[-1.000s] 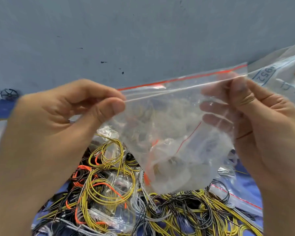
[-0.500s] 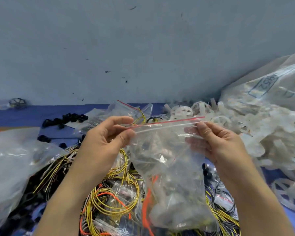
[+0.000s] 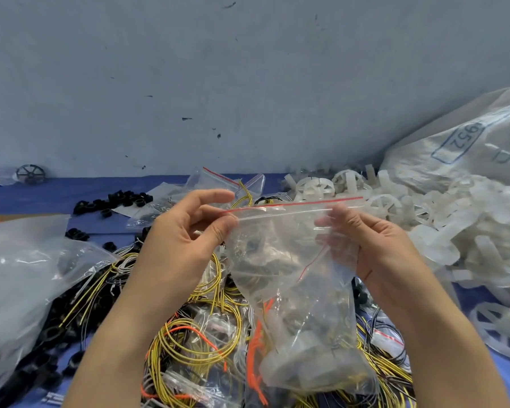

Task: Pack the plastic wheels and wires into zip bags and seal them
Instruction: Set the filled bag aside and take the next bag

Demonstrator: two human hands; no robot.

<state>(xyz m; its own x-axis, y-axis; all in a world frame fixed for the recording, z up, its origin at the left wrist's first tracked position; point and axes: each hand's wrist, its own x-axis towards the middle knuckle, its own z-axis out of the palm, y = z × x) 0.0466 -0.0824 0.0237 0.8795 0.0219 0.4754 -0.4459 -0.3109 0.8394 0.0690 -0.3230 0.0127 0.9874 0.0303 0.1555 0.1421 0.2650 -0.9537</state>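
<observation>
Far left, one big clear plastic bag (image 3: 27,260) lies slumped on the blue table (image 3: 56,192); one black spoked wheel (image 3: 30,173) against the wall behind it; small black rings (image 3: 115,200) scattered, too many to count; tangled yellow wires (image 3: 195,343) heaped in the middle, partly hidden by both forearms; left hand (image 3: 183,240) pinches the top left corner of one zip bag (image 3: 295,290) between thumb and forefinger; the bag hangs between the two hands above the wire heap, with whitish parts and orange wire inside; can't tell if its red strip is sealed; right hand (image 3: 374,245) grips the top right edge, fingers curled behind the plastic; white plastic wheels (image 3: 439,231) piled at right, uncountable; one white sack (image 3: 465,145) marked 952 behind them.
</observation>
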